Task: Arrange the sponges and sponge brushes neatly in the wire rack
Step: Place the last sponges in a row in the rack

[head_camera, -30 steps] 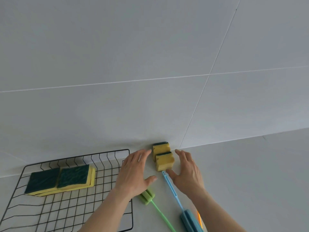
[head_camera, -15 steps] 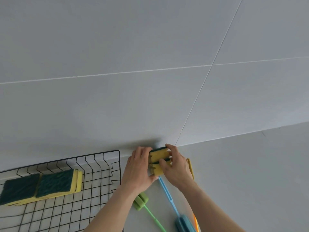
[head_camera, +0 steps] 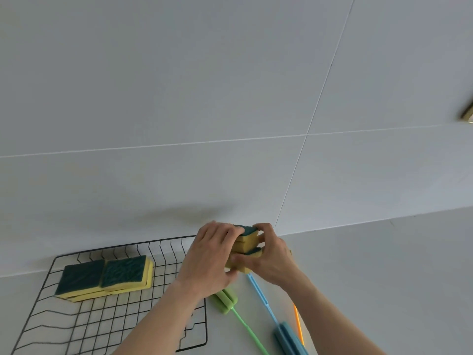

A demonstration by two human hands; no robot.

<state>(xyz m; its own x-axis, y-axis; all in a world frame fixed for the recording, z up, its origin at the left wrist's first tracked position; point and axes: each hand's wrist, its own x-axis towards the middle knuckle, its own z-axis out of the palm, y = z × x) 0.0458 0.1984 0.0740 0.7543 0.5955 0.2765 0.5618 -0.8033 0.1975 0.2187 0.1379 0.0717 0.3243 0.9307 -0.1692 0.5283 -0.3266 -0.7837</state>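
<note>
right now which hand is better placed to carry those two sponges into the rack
Left, probably. The left hand sits on the side facing the wire rack and already grips the two sponges. The right hand grips them from the far side and would have to cross over.

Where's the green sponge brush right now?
The green sponge brush lies on the counter, just right of the wire rack, below the left hand.
</note>
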